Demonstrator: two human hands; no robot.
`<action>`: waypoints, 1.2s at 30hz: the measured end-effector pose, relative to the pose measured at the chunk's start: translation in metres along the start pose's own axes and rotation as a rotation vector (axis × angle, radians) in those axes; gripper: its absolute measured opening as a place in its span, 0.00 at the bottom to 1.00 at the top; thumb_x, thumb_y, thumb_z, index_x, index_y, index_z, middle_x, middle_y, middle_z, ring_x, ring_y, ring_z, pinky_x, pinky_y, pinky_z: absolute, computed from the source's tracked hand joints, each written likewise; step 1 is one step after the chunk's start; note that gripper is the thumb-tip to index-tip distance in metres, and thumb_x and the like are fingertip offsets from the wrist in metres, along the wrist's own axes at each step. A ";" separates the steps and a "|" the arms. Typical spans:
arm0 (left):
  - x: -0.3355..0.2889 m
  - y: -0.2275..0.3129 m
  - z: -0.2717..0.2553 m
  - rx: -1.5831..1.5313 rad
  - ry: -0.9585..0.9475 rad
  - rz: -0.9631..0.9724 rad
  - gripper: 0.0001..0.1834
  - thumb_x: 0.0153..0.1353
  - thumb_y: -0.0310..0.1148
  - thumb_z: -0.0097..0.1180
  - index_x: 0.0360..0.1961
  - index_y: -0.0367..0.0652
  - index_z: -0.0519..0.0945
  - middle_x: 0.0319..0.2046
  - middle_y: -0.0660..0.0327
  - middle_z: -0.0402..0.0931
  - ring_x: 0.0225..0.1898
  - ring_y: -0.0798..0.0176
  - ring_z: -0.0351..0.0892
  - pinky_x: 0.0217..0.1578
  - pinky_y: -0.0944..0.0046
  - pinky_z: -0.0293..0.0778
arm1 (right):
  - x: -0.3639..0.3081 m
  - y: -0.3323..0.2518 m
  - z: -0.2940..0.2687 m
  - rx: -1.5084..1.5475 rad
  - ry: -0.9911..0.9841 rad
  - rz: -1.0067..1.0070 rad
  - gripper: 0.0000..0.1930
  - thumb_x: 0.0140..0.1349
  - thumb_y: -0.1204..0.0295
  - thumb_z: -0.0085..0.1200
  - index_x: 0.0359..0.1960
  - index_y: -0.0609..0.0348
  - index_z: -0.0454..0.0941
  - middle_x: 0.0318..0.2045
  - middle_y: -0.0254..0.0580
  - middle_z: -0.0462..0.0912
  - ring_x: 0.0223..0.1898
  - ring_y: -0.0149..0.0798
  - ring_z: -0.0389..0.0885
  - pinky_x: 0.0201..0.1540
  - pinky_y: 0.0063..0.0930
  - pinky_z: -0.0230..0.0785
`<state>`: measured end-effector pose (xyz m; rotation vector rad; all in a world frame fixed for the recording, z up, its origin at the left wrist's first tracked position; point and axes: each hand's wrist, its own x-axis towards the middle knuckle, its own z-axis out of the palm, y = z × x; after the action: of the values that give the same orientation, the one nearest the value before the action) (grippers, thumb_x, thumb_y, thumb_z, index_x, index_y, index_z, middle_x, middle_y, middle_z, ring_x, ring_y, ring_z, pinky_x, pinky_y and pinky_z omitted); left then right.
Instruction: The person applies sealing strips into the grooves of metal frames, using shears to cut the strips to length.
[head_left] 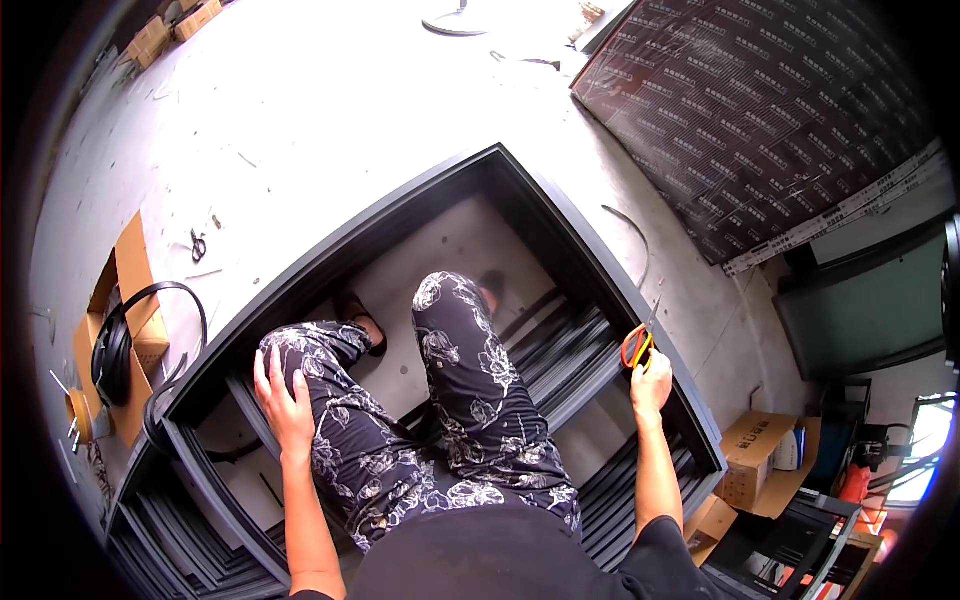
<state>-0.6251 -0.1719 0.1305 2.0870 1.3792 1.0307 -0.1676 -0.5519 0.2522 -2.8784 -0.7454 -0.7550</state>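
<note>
My left hand (287,405) lies on my left thigh near the knee, fingers spread, holding nothing. In my right hand (651,383) is a pair of scissors (637,347) with orange and yellow handles, blades pointing away from me over the right side of a dark grey frame (380,213). The fingers are closed round the handles. This large rectangular frame, apparently several stacked together, surrounds my legs, with a foot on the floor inside it. Black strip from a coil (113,365) in a cardboard box (135,260) reaches the frame's left side.
Black-handled scissors (198,245) lie on the floor at the left. A large stack in dark printed wrapping (770,110) stands at the far right. Nearer on the right are an open cardboard box (745,455) and a dark panel (870,305). A loose strip (640,235) curves beside the frame.
</note>
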 end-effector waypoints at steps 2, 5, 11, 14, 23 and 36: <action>-0.005 -0.004 0.001 0.053 0.002 -0.020 0.27 0.66 0.36 0.52 0.65 0.42 0.68 0.65 0.45 0.62 0.65 0.41 0.61 0.65 0.48 0.57 | 0.000 0.006 0.003 -0.001 -0.003 0.017 0.21 0.52 0.72 0.60 0.50 0.60 0.76 0.48 0.50 0.78 0.51 0.52 0.76 0.56 0.41 0.69; -0.009 -0.016 0.000 0.122 0.030 0.010 0.25 0.64 0.37 0.53 0.62 0.43 0.70 0.64 0.46 0.63 0.63 0.41 0.63 0.64 0.48 0.59 | -0.012 0.008 0.013 -0.022 0.009 0.107 0.15 0.53 0.73 0.58 0.44 0.61 0.79 0.39 0.53 0.81 0.44 0.55 0.79 0.50 0.46 0.72; -0.024 -0.002 0.001 0.018 0.028 -0.043 0.24 0.64 0.37 0.54 0.61 0.43 0.71 0.63 0.48 0.64 0.63 0.43 0.64 0.64 0.50 0.60 | 0.000 0.032 0.010 -0.003 -0.240 0.374 0.21 0.50 0.71 0.60 0.49 0.57 0.76 0.41 0.54 0.81 0.46 0.55 0.80 0.49 0.46 0.73; -0.032 0.003 0.003 0.047 0.035 -0.058 0.24 0.64 0.37 0.54 0.61 0.43 0.71 0.63 0.48 0.64 0.63 0.43 0.64 0.64 0.49 0.61 | 0.002 0.045 0.018 0.054 -0.259 0.395 0.27 0.51 0.69 0.62 0.55 0.55 0.72 0.44 0.55 0.81 0.47 0.56 0.80 0.50 0.48 0.72; -0.059 0.003 -0.038 0.080 0.076 -0.109 0.26 0.59 0.37 0.58 0.59 0.45 0.74 0.61 0.46 0.65 0.60 0.42 0.67 0.61 0.50 0.66 | -0.010 0.051 0.000 0.015 -0.126 0.118 0.24 0.65 0.57 0.48 0.52 0.65 0.69 0.43 0.66 0.80 0.46 0.66 0.77 0.46 0.51 0.71; -0.186 -0.026 -0.105 -0.202 0.056 -0.274 0.33 0.64 0.42 0.54 0.70 0.56 0.62 0.63 0.41 0.61 0.62 0.40 0.65 0.62 0.47 0.64 | -0.099 0.012 -0.062 -0.176 -0.181 0.029 0.15 0.58 0.60 0.51 0.26 0.60 0.80 0.25 0.45 0.84 0.26 0.46 0.81 0.35 0.37 0.77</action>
<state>-0.7644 -0.3355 0.1142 1.6828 1.4722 1.0698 -0.2650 -0.6178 0.2599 -3.1422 -0.6853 -0.5907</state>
